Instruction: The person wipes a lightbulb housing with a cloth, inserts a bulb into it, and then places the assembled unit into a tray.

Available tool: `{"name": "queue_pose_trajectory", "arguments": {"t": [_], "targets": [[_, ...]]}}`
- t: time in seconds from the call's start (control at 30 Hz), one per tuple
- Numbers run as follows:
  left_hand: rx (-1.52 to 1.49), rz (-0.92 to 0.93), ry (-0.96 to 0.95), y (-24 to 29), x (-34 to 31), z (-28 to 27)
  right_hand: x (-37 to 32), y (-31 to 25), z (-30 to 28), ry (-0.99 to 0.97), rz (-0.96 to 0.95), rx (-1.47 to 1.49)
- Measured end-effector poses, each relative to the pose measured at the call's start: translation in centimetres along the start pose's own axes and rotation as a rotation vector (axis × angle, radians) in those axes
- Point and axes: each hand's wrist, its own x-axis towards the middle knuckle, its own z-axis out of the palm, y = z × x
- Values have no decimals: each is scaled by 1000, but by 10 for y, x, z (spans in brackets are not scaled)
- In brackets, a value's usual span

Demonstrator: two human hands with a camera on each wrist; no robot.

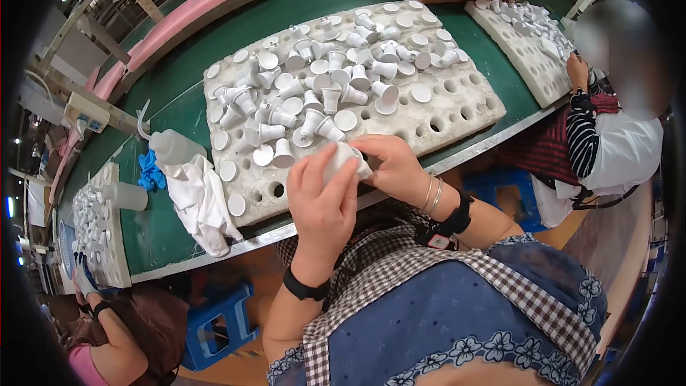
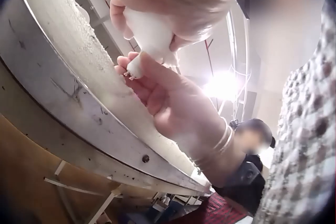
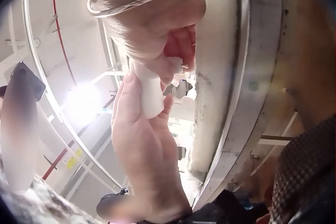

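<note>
Head view, left hand (image 1: 321,204): centre of the frame, fingers bent round a white piece (image 1: 343,159) and covering much of it; folds at its edge leave unclear whether it is wrapped.
Head view, right hand (image 1: 389,164): just right of the left one, its grip closed on the same piece, so the two likely brace it between them.
Foam board (image 1: 461,114): flat on the green table (image 1: 179,107), upper middle, its near edge beside the hands, probably for a short reach.
White cups (image 1: 330,98): heaped loose over the board's middle, some tipped sideways; others show round faces upward, apparently because holes (image 1: 434,126) take their narrow ends.
Bottle (image 1: 175,147) and draped cloth (image 1: 204,200): left of the board, touching, likely put aside yet within reach.
Left wrist view, left hand's grip: upper middle, round the broad body of the white piece, seemingly for firmness.
Left wrist view, right hand's grip: centre, thumb on the narrow end; metal pins (image 2: 131,76) stick out past it, perhaps to spare them bending.
Right wrist view, white piece: left of centre, right hand above, left hand below, pins toward the board.
</note>
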Motion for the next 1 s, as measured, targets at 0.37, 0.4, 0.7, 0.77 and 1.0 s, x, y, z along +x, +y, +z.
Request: {"name": "queue_pose_trajectory", "arguments": {"t": [0.37, 0.4, 0.7, 0.77, 1.0], "targets": [[8, -8, -50, 7, 1, 2, -1, -3, 3, 7, -23, -90], [15, 7, -55, 1, 4, 1, -1, -4, 1, -36, 5, -142], [11, -97, 30, -1, -6, -7, -2, -7, 6, 25, 63, -17], [28, 20, -40, 2, -8, -4, -4, 2, 8, 68, -21, -61], [119, -150, 127, -12, -10, -22, -2, -10, 5, 28, 106, 47]]}}
